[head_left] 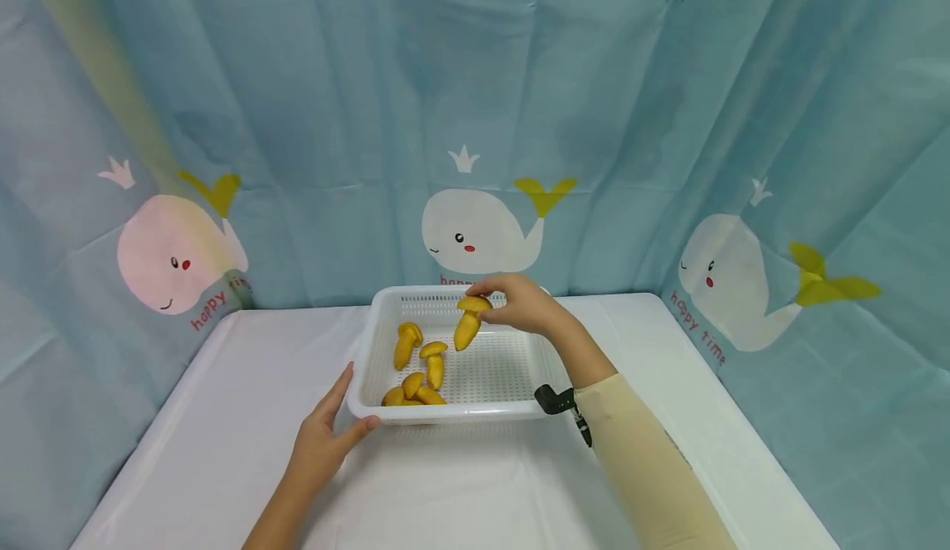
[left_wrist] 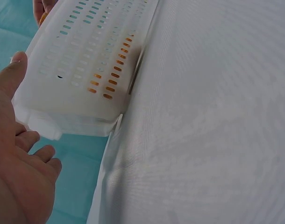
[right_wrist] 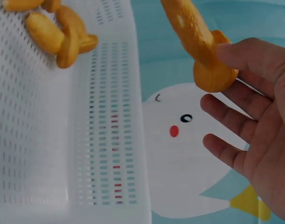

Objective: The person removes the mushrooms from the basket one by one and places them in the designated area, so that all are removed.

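My right hand pinches a yellow mushroom by its cap, stem pointing down, above the far part of a white plastic basket. The right wrist view shows the thumb on this mushroom, with the lower fingers extended away from it. My left hand is at the basket's near left corner, thumb touching the rim and index finger stretched along the side. Inside, at the left, lie several more yellow mushrooms: one upright mushroom, another mushroom beside it, and a cluster partly hidden by the front wall.
The basket stands on a white-covered table, near its back edge. Behind and at both sides hangs a blue curtain with whale prints. A black strap with a small device is on my right wrist.
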`<state>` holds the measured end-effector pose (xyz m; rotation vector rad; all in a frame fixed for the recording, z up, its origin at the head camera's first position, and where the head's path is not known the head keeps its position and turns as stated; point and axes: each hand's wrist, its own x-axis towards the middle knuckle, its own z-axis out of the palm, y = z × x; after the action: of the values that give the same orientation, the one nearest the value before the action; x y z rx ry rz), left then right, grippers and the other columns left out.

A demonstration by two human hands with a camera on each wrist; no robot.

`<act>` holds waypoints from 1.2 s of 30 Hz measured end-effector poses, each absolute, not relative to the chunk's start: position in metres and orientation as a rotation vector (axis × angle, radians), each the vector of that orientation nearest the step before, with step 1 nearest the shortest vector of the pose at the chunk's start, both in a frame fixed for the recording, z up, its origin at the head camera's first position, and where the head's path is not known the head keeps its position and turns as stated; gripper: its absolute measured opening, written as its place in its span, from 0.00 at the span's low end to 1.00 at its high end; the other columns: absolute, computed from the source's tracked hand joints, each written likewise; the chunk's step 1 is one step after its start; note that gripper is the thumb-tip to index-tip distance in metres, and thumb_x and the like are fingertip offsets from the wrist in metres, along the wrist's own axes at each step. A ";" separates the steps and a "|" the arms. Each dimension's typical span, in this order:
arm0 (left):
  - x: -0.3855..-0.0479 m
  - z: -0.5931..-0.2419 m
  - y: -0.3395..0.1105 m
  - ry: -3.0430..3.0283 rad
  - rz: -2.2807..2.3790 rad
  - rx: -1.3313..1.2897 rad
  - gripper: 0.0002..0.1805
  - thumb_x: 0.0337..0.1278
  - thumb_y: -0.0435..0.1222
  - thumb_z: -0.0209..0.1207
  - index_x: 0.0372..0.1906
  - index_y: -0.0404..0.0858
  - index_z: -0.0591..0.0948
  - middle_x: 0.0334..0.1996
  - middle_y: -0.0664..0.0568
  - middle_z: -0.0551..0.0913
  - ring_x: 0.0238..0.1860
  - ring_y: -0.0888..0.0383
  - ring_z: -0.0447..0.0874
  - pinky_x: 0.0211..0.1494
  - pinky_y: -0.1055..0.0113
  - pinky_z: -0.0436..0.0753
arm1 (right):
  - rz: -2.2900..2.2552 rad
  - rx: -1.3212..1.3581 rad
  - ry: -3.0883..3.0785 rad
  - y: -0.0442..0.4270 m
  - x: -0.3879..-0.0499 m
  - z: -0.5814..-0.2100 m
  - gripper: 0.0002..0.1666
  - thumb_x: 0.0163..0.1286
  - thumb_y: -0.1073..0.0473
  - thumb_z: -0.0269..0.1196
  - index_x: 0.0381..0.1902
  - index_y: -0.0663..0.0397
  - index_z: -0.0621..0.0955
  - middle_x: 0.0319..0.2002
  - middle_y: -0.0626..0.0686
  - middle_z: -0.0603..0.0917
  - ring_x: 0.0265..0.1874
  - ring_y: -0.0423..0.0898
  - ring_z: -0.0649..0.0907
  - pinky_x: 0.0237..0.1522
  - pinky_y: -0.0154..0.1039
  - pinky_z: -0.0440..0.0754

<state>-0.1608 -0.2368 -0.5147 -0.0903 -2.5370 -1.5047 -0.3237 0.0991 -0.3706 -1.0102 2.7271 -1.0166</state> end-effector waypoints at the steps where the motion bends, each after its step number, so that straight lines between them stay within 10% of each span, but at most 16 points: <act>1: -0.161 -0.515 -0.237 -2.535 -1.505 -0.091 0.52 0.58 0.48 0.72 0.80 0.67 0.53 0.81 0.59 0.52 0.81 0.43 0.52 0.76 0.33 0.61 | -1.032 -1.011 2.737 0.101 -0.321 -0.368 0.22 0.69 0.57 0.70 0.60 0.44 0.84 0.54 0.45 0.85 0.55 0.45 0.81 0.61 0.48 0.82; 36: -0.159 -0.513 -0.238 -2.507 -1.567 -0.111 0.50 0.57 0.46 0.73 0.78 0.71 0.56 0.80 0.63 0.54 0.82 0.48 0.51 0.78 0.36 0.59 | -1.353 -1.133 2.939 0.178 -0.242 -0.396 0.25 0.66 0.68 0.68 0.59 0.43 0.85 0.55 0.41 0.85 0.57 0.42 0.80 0.62 0.44 0.80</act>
<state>-0.1585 -0.2381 -0.5125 -0.1113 -2.5066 -1.5673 -0.2421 0.1779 -0.3956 -1.1333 2.9394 -1.3528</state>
